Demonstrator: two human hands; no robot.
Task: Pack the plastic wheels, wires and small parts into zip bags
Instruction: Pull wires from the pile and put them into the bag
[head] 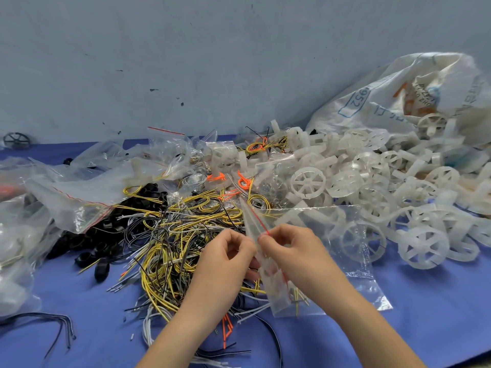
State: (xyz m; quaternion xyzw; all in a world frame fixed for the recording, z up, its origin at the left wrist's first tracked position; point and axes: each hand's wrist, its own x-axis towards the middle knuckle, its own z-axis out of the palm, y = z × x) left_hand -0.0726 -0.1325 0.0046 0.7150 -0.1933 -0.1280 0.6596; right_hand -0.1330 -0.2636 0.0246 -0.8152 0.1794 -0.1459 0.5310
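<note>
The zip bag [275, 293] stands edge-on between the 2 hands, raised over the pile. Its red seal line [256, 216] runs up and away from the fingertips, and its lower end hangs down past the right wrist. The left hand [225, 253] pinches the bag's edge from the left with curled fingers. The right hand [292, 248] pinches the same edge from the right, thumb and forefinger closed just below the red line. The 2 sets of fingertips sit almost touching, with only the plastic between them. Pale shapes and a few wire ends show through the bag's lower part, too blurred to name.

Directly under and left of the left hand lies the tangle of wires [170, 235], yellow, black and grey. A few orange wires [225, 328] lie beside the left forearm. Just right of the right hand a second clear bag [364, 261] lies flat over some of the white plastic wheels [372, 181], which are heaped beyond and to the right of that hand. Beyond the left hand, past the wires, are black rings [148, 192]. Further left, well apart from it, is a heap of filled zip bags [79, 197]. A white woven sack [398, 96] slumps behind the wheels, far right of both hands. Everything rests on a blue table cover [79, 301].
</note>
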